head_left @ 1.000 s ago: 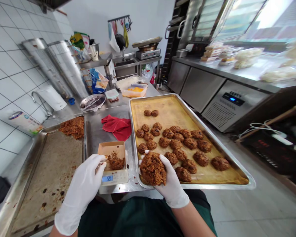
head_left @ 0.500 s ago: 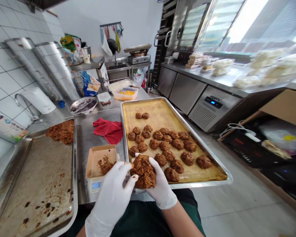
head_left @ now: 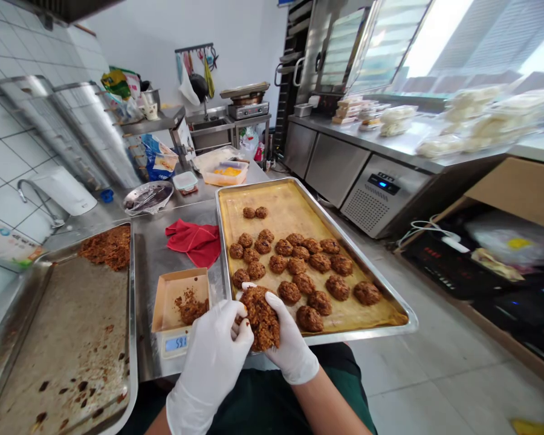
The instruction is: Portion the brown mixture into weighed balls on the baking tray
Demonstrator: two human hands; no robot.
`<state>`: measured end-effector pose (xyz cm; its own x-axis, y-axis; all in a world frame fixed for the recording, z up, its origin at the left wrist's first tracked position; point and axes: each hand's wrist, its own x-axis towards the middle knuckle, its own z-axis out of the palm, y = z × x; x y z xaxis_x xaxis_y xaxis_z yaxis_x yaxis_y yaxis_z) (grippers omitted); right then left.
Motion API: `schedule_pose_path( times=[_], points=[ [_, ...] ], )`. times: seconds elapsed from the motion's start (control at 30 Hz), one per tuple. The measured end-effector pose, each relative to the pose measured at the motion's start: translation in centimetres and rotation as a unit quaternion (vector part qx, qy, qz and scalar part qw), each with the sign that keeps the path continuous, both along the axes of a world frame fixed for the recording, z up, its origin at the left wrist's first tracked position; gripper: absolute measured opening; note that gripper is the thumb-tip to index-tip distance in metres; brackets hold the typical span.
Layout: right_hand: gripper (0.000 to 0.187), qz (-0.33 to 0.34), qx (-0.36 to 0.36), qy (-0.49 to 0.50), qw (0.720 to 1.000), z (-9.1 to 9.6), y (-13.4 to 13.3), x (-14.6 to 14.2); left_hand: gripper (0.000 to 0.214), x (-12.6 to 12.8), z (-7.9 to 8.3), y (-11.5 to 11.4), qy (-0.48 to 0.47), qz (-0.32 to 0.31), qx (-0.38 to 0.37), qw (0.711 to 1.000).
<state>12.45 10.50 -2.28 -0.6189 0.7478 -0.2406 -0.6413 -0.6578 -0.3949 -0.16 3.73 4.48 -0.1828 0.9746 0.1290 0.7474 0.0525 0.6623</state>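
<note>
Since a second ago, the left hand in a white glove [head_left: 213, 359] has left the square tan paper box [head_left: 167, 296] and come over to the large brown lump of mixture [head_left: 262, 317]; the scale's display shows 59.1 as it did then.

From the head view, the left hand is half closed, its thumb and fingertips bent toward each other at the lump's left side; whether they pinch off a piece cannot be told. The right hand in a white glove [head_left: 291, 347] cups the lump firmly, thumb on its near right face, fingers reaching round behind. Both gloves are thin, wrinkled and smudged brown at the tips.

Coarse, moist and grainy, the lump is craggy, bigger than any of the rounded brown patties [head_left: 320, 262], and sits above the near left edge of the wide silver metal tray [head_left: 411, 324]. Those patties lie mostly in the tray's near half, rough and domed, with two small ones apart at the far left, on a smooth yellow-brown sheet [head_left: 276, 196].

Left of the lump, a crumbly brown portion [head_left: 193, 310] rests in the box, which stands on the pale digital scale [head_left: 176, 344]. Beyond lies a crumpled red cloth [head_left: 194, 240]. At left, a stained metal tray [head_left: 77, 314] holds a ragged heap of mixture [head_left: 109, 246] at its far end.
</note>
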Motion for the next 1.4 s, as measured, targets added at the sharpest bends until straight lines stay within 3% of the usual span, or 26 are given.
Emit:
schedule_pose_path(
  times=[0.23, 0.43, 0.6, 0.8, 0.9, 1.03, 1.2, 1.4],
  points=[
    [0.03, 0.005, 0.009, -0.023, 1.0, 1.0, 0.1, 0.1, 0.018, -1.0, 0.5, -0.8, -0.058, 0.026, 0.044, 0.997],
    [0.039, 0.012, -0.023, 0.003, 1.0, 0.6, 0.3, 0.2, 0.024, -7.2, 0.3, -2.2, -0.098, 0.118, 0.1, 0.983],
    [0.035, 0.006, -0.046, 0.014, 0.999, 0.9, 0.4, 0.2, 0.019, -11.5, -1.6, -1.6, 0.097, 0.062, 0.056, 0.992],
    [0.035, 0.007, -0.013, -0.003, 1.0, 0.5, 0.5, 0.3, 0.021, -10.8, -5.6, -1.0, 0.161, 0.001, 0.028, 0.987],
    [0.034, -0.032, 0.026, -0.017, 0.999, -0.3, 0.1, 0.7, 0.021, -10.8, -6.6, -0.9, 0.161, 0.003, 0.025, 0.987],
    [0.044, -0.06, 0.059, -0.032, 0.996, -0.7, -0.1, 0.9, 0.026, -11.8, -5.0, -1.9, 0.148, 0.032, 0.014, 0.988],
    [0.044, 0.009, 0.031, -0.014, 0.999, 0.2, 0.5, 0.4, 0.022, -13.2, -1.4, -3.7, 0.106, 0.145, 0.02, 0.983],
    [0.052, -0.015, 0.041, -0.031, 0.999, 0.2, 0.2, 0.5, 0.011, -13.0, -0.3, -3.7, 0.079, 0.114, 0.059, 0.989]
  ],
)
